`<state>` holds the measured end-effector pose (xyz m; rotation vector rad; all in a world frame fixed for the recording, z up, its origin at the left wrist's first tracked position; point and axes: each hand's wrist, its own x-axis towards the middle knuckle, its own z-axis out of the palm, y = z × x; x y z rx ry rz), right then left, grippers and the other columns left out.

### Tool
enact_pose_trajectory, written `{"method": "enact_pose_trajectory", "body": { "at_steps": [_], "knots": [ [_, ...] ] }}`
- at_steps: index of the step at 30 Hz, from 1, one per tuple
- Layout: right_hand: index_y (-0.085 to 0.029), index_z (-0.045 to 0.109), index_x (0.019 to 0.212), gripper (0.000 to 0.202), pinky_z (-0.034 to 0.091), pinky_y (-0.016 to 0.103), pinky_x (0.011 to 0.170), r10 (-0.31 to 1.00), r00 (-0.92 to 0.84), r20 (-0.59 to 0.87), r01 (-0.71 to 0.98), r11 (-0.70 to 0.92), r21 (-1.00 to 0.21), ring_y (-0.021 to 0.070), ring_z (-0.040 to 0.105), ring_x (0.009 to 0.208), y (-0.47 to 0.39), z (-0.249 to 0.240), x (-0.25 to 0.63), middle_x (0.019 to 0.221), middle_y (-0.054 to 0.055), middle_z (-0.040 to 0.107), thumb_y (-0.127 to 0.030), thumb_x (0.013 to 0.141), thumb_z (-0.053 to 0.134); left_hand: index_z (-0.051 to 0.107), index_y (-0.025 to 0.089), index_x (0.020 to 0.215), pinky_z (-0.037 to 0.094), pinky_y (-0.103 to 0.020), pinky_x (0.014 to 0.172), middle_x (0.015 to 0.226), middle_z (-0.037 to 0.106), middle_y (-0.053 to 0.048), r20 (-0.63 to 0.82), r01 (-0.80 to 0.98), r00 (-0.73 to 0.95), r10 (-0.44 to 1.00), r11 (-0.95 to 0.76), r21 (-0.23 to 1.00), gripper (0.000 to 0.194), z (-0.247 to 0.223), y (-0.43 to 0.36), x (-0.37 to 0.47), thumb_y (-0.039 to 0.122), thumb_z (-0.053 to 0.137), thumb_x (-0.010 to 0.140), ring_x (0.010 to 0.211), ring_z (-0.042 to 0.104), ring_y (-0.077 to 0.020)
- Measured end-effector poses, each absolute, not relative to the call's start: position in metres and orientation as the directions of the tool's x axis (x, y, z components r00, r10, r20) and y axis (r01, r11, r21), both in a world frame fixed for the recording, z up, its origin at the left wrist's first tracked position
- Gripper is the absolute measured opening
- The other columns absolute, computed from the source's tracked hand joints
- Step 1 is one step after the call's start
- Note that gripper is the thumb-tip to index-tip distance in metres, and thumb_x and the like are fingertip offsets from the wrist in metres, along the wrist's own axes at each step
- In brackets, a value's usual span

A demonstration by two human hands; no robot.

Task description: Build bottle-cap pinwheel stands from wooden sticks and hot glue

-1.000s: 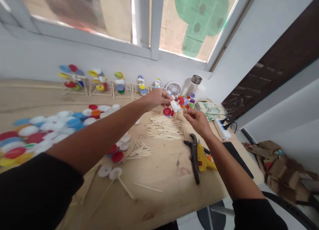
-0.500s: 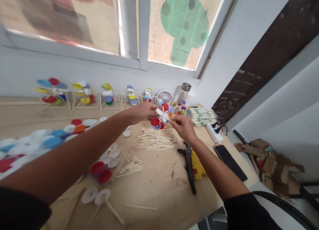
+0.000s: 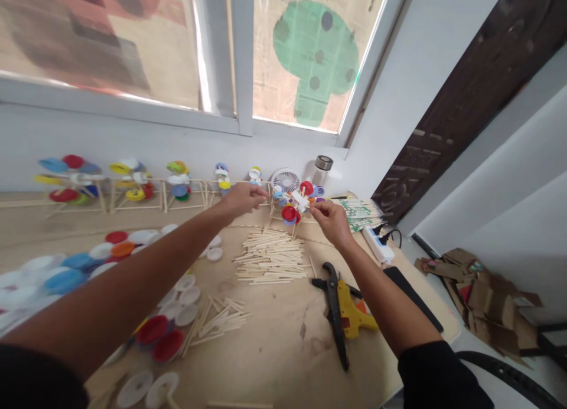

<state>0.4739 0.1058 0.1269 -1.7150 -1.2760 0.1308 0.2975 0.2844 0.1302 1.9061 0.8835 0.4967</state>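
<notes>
A wheel of coloured bottle caps around a white hub is at the back of the table, beside a stick frame. My right hand is at the wheel's right side, thumb and index finger pinched; whatever lies between them is too small to make out. To the left of the wheel, my left hand is held off it, fingers apart and holding nothing. Below the wheel lies a pile of wooden sticks.
Along the wall stand several cap wheels on stick frames. A small fan and a bottle are behind. Loose caps lie left; black pliers, a yellow glue gun, a power strip and a phone lie right.
My left hand has let go of the cap wheel and moved left. The wheel now sits by a stick frame, with my right hand still beside it. The view has shifted slightly.
</notes>
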Motion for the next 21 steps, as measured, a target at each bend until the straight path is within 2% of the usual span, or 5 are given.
{"method": "enact_pose_trajectory", "body": {
  "at_steps": [5,11,17,21],
  "knots": [
    [-0.019,0.075,0.083,0.018,0.048,0.027,0.07,0.755,0.48,0.447,0.688,-0.008,-0.726,0.0169,0.064,0.072,0.125,0.119,0.475,0.082,0.003,0.073,-0.028,0.082,0.06,0.061,0.015,0.104,0.055,-0.033,0.071,0.099,0.065,-0.004,-0.073,0.465,0.659,0.748,-0.331,0.821,0.026,0.112,0.285,0.308,0.036,0.059,0.089,0.082,0.063,-0.0141],
    [-0.022,0.076,0.079,0.014,0.047,0.027,0.071,0.756,0.488,0.435,0.715,-0.061,-0.696,0.0166,0.063,0.074,0.142,0.1,0.467,0.082,0.002,0.072,-0.021,0.081,0.062,0.059,0.016,0.114,0.054,-0.039,0.081,0.116,0.062,-0.006,-0.046,0.479,0.681,0.731,-0.397,0.783,0.034,0.099,0.283,0.317,0.038,0.059,0.088,0.098,0.062,-0.02],
    [-0.022,0.076,0.079,0.014,0.045,0.031,0.082,0.758,0.492,0.428,0.749,-0.118,-0.652,0.0195,0.061,0.086,0.15,0.084,0.467,0.085,0.004,0.07,-0.017,0.082,0.063,0.057,0.017,0.116,0.054,-0.041,0.083,0.117,0.061,-0.007,-0.029,0.506,0.68,0.733,-0.44,0.741,0.035,0.088,0.287,0.324,0.038,0.059,0.088,0.099,0.061,-0.0199],
    [-0.023,0.076,0.08,0.014,0.045,0.031,0.082,0.761,0.497,0.418,0.759,-0.147,-0.634,0.0189,0.061,0.083,0.152,0.076,0.469,0.086,0.005,0.07,-0.017,0.083,0.063,0.056,0.017,0.118,0.053,-0.042,0.085,0.118,0.06,-0.008,-0.021,0.501,0.685,0.729,-0.45,0.739,0.036,0.082,0.288,0.326,0.038,0.058,0.089,0.101,0.061,-0.0203]
  ]
}}
